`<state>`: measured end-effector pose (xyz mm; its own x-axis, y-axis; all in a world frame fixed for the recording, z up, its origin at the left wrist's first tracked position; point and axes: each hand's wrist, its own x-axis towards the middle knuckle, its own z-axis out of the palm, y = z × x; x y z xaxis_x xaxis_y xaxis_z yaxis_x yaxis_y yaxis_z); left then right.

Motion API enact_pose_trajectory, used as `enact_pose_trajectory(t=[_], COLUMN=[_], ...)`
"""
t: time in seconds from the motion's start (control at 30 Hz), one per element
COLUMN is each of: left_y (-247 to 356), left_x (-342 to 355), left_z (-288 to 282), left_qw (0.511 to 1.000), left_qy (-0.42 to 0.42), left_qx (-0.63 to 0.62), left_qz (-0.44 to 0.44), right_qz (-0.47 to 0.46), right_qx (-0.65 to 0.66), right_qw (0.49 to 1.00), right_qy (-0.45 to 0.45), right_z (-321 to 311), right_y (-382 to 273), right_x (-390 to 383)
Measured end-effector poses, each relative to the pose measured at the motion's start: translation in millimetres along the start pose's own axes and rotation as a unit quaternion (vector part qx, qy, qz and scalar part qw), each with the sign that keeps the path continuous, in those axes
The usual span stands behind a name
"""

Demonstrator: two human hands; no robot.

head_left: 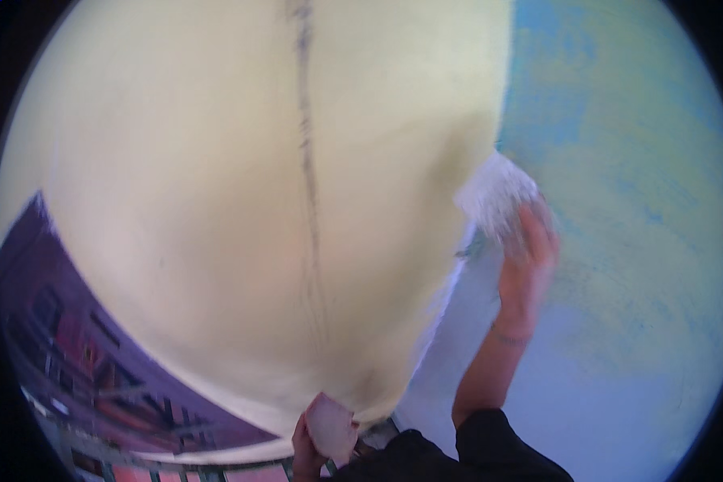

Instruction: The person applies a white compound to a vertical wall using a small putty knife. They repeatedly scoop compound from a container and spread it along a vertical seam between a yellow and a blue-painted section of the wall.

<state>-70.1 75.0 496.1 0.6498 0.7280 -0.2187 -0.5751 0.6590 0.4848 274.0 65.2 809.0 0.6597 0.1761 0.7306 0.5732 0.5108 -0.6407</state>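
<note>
My right hand [528, 241] presses a square white piece [490, 193] with a mottled surface at the vertical edge where the cream wall [201, 145] meets a pale blue-green wall [635, 241]; the hand is slightly blurred. Low at the bottom centre, my left hand [301, 442] grips a flat, pale pinkish piece [329, 422] with angular edges, held in front of the cream wall. A dark, smudged vertical line runs down the cream wall between the two hands.
At the lower left is a purple panel [88, 337] with dark shapes and red patches. Below it, along the bottom rim, runs a strip of pink squares with dark dividers [249, 474]. The pale wall on the right carries patchy blue areas.
</note>
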Motion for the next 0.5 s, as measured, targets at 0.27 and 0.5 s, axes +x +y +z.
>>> enact_pose_trajectory(t=[0.27,0.5], left_y=[11,17], left_x=[20,8], left_z=[27,57], left_qw=[0.988,0.965], left_qy=[-0.106,-0.186], left_qx=[-0.104,-0.14], left_qz=[-0.042,-0.125], right_qz=[-0.025,-0.192], right_qx=[0.018,-0.042], right_qw=[0.791,0.7], right_qy=[-0.611,-0.687], right_z=[-21,-11], right_y=[22,10], right_x=[-154,-154])
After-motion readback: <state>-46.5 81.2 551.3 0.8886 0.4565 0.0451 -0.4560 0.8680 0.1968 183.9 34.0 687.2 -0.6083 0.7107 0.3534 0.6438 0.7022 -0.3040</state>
